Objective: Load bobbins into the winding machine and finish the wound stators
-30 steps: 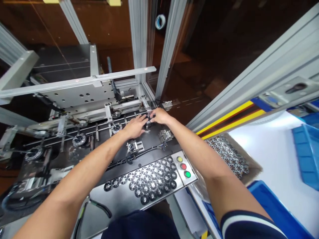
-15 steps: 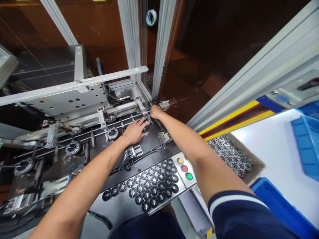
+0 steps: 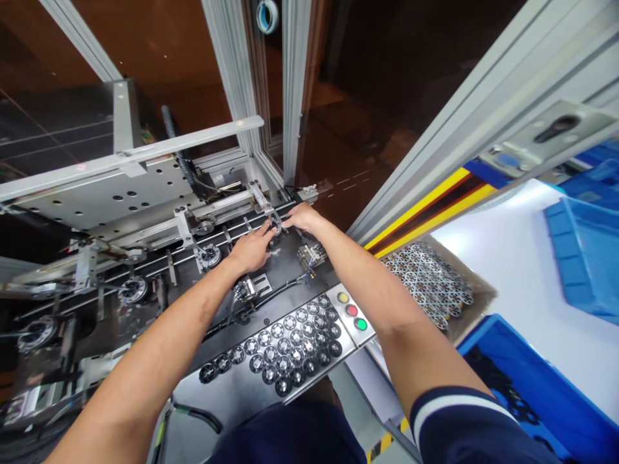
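Observation:
My left hand (image 3: 252,250) reaches over the machine bed, palm down and fingers stretched. Its fingertips are at a small round black-and-silver part (image 3: 276,229) at the right end of the rail line. My right hand (image 3: 304,218) comes in from the other side, fingers extended toward the same part; whether they touch it I cannot tell. A metal bracket arm (image 3: 261,197) stands just behind the fingertips. Left along the rails sit similar round parts, one nearest (image 3: 209,256) and another (image 3: 134,289) farther off.
Rows of black round parts (image 3: 284,346) lie on the metal ledge in front, beside a green button (image 3: 360,324) and its neighbours. To the right are a carton of silver rings (image 3: 425,283) and a blue bin (image 3: 546,380). A metal clamp block (image 3: 311,256) stands below my right hand.
My right hand has gone from a closed fist beside the bracket to extended fingers at the round part. My left hand stays by that part. The view has shifted slightly right.

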### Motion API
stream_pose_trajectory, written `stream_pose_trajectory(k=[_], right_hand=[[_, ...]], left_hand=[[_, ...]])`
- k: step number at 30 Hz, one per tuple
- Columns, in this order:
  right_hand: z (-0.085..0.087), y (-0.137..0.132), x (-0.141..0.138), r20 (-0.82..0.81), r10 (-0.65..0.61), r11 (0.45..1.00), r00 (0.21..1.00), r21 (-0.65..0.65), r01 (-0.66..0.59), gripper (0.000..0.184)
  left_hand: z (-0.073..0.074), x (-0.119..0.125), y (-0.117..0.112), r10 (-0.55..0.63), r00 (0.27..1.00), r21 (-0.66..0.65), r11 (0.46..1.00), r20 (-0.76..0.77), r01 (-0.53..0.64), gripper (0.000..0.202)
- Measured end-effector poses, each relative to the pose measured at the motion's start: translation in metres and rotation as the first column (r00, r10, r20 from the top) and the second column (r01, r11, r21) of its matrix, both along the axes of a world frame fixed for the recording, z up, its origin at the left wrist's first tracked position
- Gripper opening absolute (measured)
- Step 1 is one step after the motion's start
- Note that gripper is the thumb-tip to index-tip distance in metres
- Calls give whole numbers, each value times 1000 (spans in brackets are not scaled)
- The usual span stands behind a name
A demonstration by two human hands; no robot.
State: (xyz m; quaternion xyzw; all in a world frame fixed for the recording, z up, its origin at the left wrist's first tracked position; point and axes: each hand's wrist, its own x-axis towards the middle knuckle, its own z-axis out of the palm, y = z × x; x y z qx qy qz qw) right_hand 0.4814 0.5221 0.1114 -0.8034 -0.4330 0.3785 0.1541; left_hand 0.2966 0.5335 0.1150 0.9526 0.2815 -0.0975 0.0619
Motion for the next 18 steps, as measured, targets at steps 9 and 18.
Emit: stream_pose_trajectory(k=[9,18], right_hand=[[-2,1,1,-32,-26,1000,999,9,26,32],[-14,3,2,-52,-27,995,998,91,32,32]], left_hand=[[-2,-1,0,1,1000,-2,1000,3,-1,71],[-2,0,0,14,1000,-24,1000,2,-14,73]])
